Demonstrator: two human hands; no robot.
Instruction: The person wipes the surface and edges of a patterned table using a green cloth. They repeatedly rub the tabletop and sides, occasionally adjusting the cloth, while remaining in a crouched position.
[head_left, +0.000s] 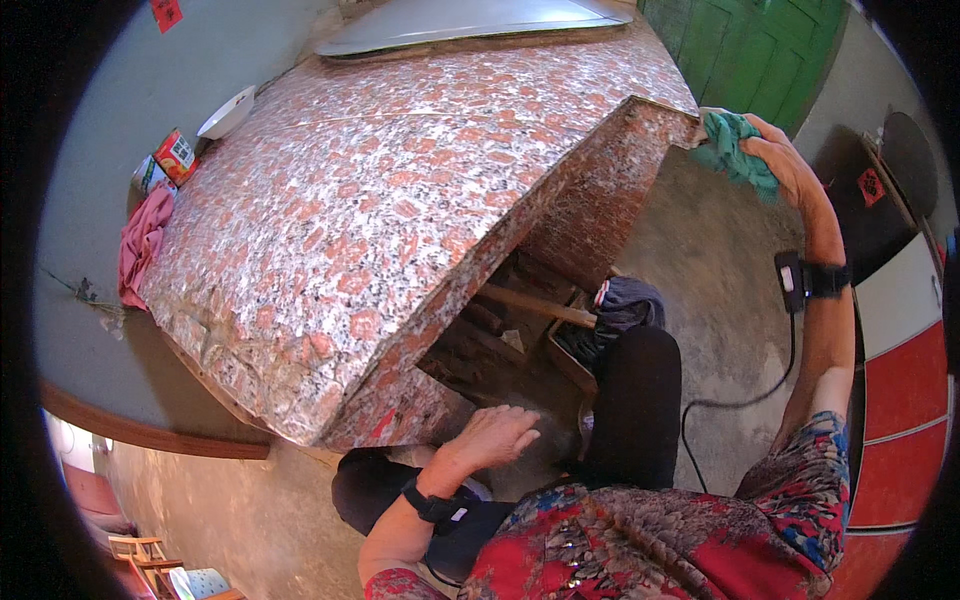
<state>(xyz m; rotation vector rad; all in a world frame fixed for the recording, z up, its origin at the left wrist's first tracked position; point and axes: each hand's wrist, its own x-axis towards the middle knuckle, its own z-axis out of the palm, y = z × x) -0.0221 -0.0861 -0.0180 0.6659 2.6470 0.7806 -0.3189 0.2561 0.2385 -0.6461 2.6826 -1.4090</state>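
My right hand (776, 156), stretched out at the right, grips a crumpled green cloth (729, 146). The cloth lies against the far right corner of a counter (360, 225) covered in pink and grey granite-patterned sheeting. Low in front of my body, my left hand (499, 433) hangs over my lap with nothing in it, its fingers loosely bent, near the counter's lower front panel (405, 409). An open recess (487, 330) lies between the counter's side panels.
Along the wall stand a white bowl (227, 115), a red can (177, 157) and a pink cloth (145, 244). A metal lid (480, 19) covers the far end. Beside my knee, a box (574, 352) holds dark fabric. Red and white cabinets (904, 375) stand to the right.
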